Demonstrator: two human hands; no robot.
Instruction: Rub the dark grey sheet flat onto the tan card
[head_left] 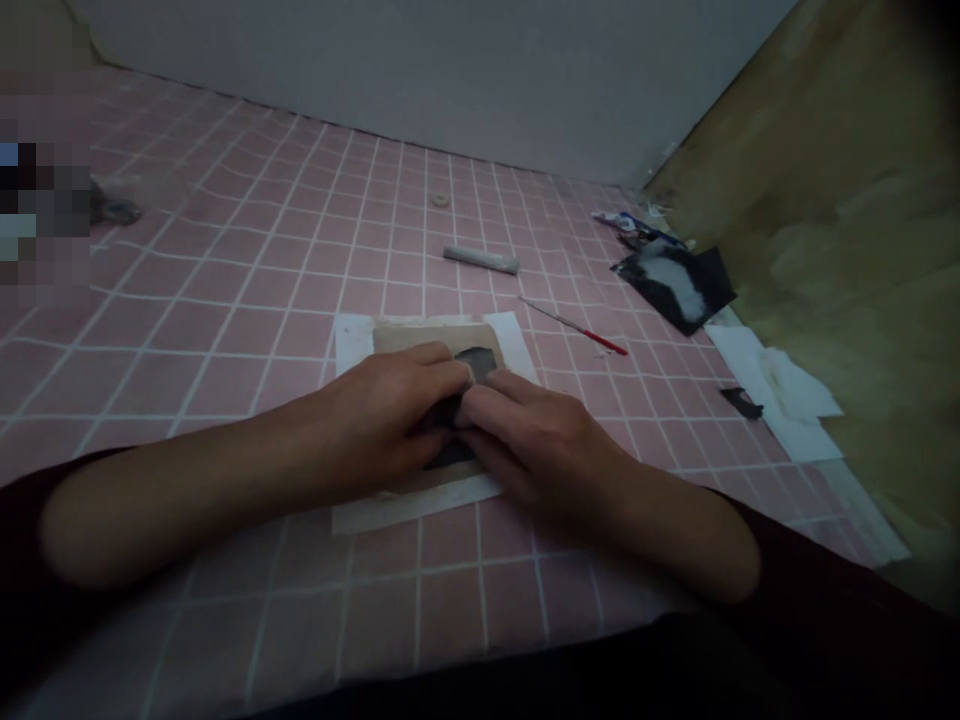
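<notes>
My left hand (405, 405) and my right hand (536, 425) meet at the middle of the view, fingers bent and pinched together at the tips. Between them is a dark grey, thin-looking piece (480, 360), partly covered by my fingers; its exact kind I cannot make out. Under it lies a flat brown square (409, 338) on a sheet of white paper (354, 345). Both hands rest low over this square, their fingertips touching or nearly so. Some dark material also shows below my fingers.
A pink checked cloth (247, 230) covers the table. Beyond my hands lie a grey rod (480, 260), a thin red-handled tool (574, 326) and a small ring (440, 200). At right are a black sheet (679, 285), white paper (780, 390) and a black scrap (741, 402), beside a yellowish wall (840, 220).
</notes>
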